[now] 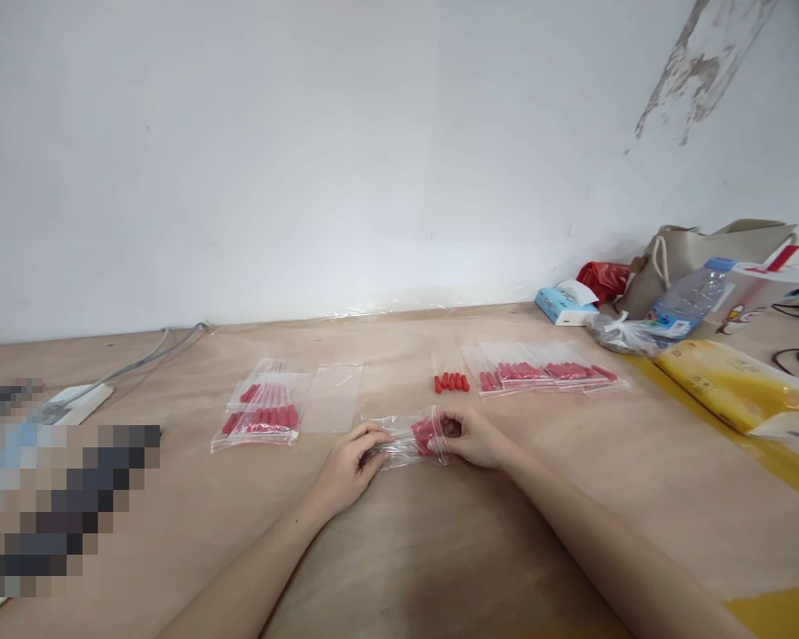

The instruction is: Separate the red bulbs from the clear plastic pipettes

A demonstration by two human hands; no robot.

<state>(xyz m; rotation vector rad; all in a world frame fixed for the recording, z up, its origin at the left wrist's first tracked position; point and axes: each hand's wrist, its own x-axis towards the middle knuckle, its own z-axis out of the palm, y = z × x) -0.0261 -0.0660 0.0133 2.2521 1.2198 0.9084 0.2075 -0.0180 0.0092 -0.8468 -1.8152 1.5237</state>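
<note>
A clear zip bag (pixel 403 451) lies across the middle of the table, holding several clear droppers with red bulbs (pixel 424 435). My left hand (pixel 354 463) is closed on the bag's left end, around the thin tubes. At the bag's right edge, by the red bulbs, my right hand (pixel 474 435) pinches the plastic. Just beyond my hands are a flat clear bag (pixel 333 397) and a few loose red-bulbed droppers (pixel 453 382). Filled bags (pixel 261 417) are piled to the left, and a row of filled bags (pixel 546 371) lies to the right.
Along the right stand a blue tissue box (pixel 565 303), a plastic bottle (pixel 689 302), a beige bag (pixel 706 248) and a yellow packet (pixel 732 386). A white power strip (pixel 80 404) with a grey cable lies at left, beside a blurred-out area. A wall closes the far edge.
</note>
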